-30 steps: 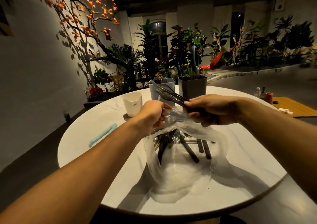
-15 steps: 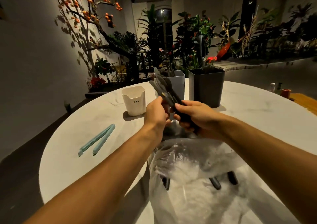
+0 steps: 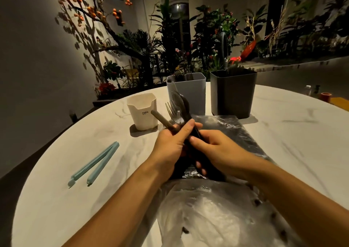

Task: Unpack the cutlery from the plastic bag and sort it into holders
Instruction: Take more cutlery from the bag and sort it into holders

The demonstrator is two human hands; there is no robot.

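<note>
A bundle of dark cutlery (image 3: 178,106), with a fork and a spoon showing, sticks up between my two hands at the table's middle. My left hand (image 3: 170,146) grips the bundle, and one dark handle (image 3: 160,119) juts out to the left of it. My right hand (image 3: 213,150) curls round the lower handles. The clear plastic bag (image 3: 217,214) lies crumpled under my wrists. Behind stand three holders: a white one (image 3: 142,112), a light grey one (image 3: 190,91) holding cutlery, and a dark grey one (image 3: 233,93).
The round white marble table (image 3: 75,152) carries a teal bag clip (image 3: 96,163), lying open at the left. Plants and a wall ring the far side. A small orange cup (image 3: 325,96) stands on another surface at the far right.
The bundle of cutlery has come up out of the bag, which now lies lower and nearer me. Both hands have closed together on the handles, and one handle has swung out to the left.
</note>
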